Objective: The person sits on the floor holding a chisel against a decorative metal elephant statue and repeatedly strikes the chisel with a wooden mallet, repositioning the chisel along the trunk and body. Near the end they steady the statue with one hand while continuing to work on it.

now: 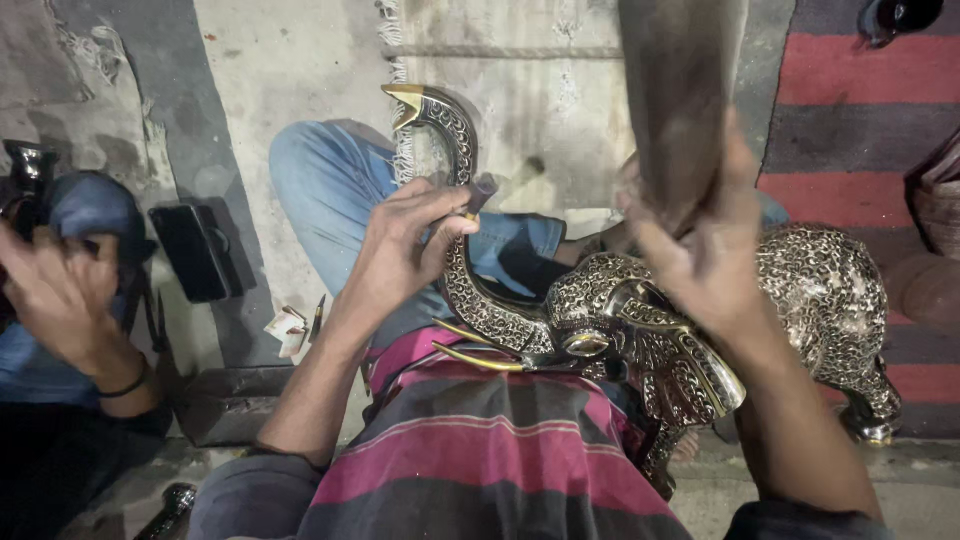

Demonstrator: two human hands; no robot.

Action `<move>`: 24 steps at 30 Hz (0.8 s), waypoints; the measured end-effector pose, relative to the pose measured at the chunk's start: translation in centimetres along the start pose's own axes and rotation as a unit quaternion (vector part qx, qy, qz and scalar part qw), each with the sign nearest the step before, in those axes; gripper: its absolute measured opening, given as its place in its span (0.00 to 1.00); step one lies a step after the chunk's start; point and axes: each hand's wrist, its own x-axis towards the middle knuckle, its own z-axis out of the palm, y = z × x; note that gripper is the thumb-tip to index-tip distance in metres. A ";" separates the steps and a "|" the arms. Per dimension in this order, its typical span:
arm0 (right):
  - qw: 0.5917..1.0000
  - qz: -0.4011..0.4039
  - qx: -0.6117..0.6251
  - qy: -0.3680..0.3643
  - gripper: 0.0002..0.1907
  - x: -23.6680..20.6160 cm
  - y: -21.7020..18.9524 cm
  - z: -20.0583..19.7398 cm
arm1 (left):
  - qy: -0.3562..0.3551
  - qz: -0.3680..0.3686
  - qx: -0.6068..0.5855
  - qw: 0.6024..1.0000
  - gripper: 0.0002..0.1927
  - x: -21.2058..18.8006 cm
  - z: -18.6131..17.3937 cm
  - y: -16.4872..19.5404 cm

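A patterned metal elephant figure (pixel 820 290) lies across my lap, its raised trunk (pixel 450 130) curving up to the left and its thin gold tusks by my striped shirt. My left hand (pixel 405 250) pinches a small dark punch (pixel 482 192) against the trunk. My right hand (pixel 700 245) is raised above the elephant's head and grips a thick dark wooden mallet (pixel 680 90) that points upward and is blurred.
Another person's hand (pixel 55 290) with a dark wristband is at the far left, beside a black rectangular case (pixel 195 252) on the concrete floor. A red and grey striped mat (pixel 860 110) lies at the right. Small tools (pixel 300 325) lie near my knee.
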 end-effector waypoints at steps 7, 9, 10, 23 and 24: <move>0.933 0.081 0.348 0.041 0.44 -0.3 -2.1 -0.9 | 0.009 0.011 -0.001 1.000 0.08 0.0 0.1 -0.1; 0.998 0.000 0.055 -0.008 0.43 -0.3 -2.1 -0.7 | 0.010 0.004 -0.003 1.000 0.09 0.0 0.1 -0.1; 0.994 -0.041 -0.095 -0.032 0.43 -0.3 -2.0 -0.6 | 0.012 0.000 -0.002 1.000 0.09 0.0 0.1 -0.1; 0.997 0.036 -0.007 -0.070 0.45 -0.2 -2.0 -0.8 | 0.096 -0.099 -0.080 0.987 0.09 0.2 0.8 -0.6; 0.996 0.048 0.065 -0.027 0.44 -0.3 -2.0 -1.0 | 0.102 -0.120 -0.115 0.981 0.12 0.3 0.8 -0.6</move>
